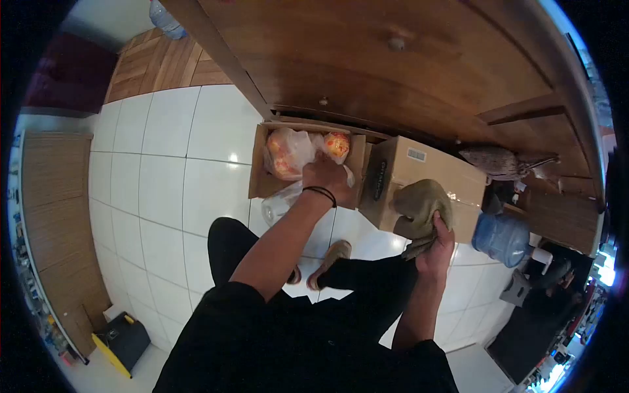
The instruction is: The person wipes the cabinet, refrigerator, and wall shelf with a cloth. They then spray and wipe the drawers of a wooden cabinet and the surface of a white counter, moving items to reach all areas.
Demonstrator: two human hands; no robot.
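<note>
My left hand [325, 179], with a dark band at the wrist, reaches into an open cardboard box [257, 177] on the floor. Its fingers are curled into clear plastic among the contents, and their tips are partly hidden. Left of it lies a plastic bag [288, 154] with orange-and-red things inside. Just beyond my fingers is a round orange-and-yellow patterned item [337, 145] in plastic. A clear plastic container [276, 208] sticks out at the box's near side. My right hand [438, 252] grips a crumpled olive-brown cloth [422, 206], held up before a taped cardboard carton [426, 162].
A wooden cabinet [393, 72] stands along the far side, behind both boxes. To the right are a blue water jug [501, 239] and a patterned bag [495, 162]. White tiles [216, 137] cover the floor. A black-and-yellow case [124, 344] sits at lower left.
</note>
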